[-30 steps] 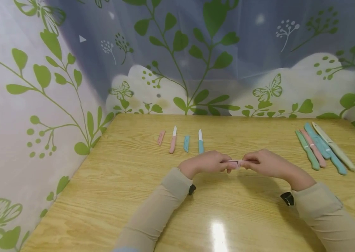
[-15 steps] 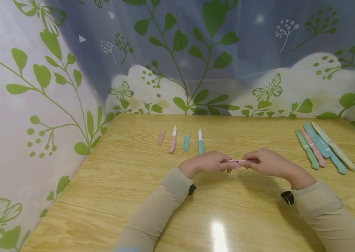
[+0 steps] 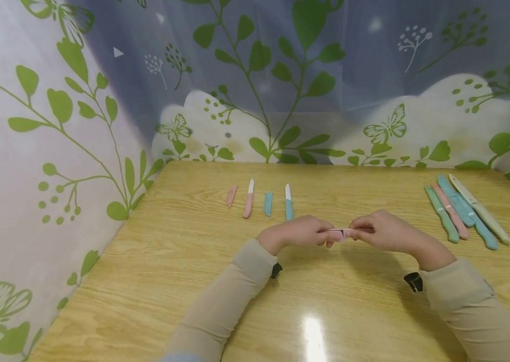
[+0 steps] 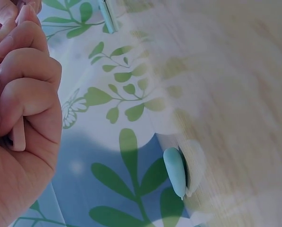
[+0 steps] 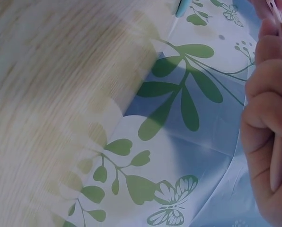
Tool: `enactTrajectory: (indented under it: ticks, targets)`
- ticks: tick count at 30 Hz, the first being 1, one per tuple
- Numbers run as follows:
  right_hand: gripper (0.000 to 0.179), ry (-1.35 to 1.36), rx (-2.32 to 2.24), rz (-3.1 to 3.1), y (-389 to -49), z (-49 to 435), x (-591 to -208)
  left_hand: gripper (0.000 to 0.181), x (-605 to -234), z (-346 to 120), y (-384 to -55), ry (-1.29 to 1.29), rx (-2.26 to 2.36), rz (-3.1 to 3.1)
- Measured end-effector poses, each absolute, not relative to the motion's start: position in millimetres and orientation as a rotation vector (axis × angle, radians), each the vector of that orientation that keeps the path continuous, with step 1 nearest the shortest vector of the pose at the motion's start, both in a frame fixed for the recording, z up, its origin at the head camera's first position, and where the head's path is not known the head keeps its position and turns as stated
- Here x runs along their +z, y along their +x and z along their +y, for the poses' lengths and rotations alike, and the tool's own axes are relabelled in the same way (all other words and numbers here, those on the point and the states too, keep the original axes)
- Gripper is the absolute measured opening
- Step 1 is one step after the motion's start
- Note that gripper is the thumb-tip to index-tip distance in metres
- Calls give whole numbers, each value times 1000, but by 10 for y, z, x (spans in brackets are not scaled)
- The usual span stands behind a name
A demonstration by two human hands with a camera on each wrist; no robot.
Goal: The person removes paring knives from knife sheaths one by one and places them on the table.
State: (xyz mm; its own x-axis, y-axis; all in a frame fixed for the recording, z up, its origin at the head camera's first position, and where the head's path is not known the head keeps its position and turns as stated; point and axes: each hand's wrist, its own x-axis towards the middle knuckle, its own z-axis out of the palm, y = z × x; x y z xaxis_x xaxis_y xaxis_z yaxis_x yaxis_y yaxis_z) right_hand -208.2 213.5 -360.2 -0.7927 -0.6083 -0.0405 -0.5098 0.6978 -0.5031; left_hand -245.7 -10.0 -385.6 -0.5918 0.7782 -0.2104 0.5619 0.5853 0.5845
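In the head view both hands meet over the table on a pale pink sheathed knife. My left hand (image 3: 300, 232) curls its fingers round the pink sheath (image 4: 19, 136), whose end shows below the fingers in the left wrist view. My right hand (image 3: 386, 232) grips the knife by its pink handle (image 5: 278, 165), the rounded butt showing under the curled fingers. Most of the knife is hidden by the fingers. Beyond the left hand lie a blue-handled knife (image 3: 288, 207), a blue sheath (image 3: 268, 204), a pink-handled knife (image 3: 248, 201) and a pink sheath (image 3: 232, 196), spaced in a row.
At the right of the wooden table (image 3: 169, 281), several larger knives lie close together: a green one (image 3: 441, 213), a pink one (image 3: 450, 211), blue ones and a cream one (image 3: 481, 209). A leaf-patterned cloth (image 3: 237, 125) rises along the table's back and left.
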Motion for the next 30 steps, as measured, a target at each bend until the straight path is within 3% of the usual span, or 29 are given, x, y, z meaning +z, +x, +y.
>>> enactTrajectory:
  ticks: [30]
  targets:
    - [24, -927, -721, 2720, -2073, 2128, -3573, 41, -3818, -102, -2453, 1088, 643, 2359]
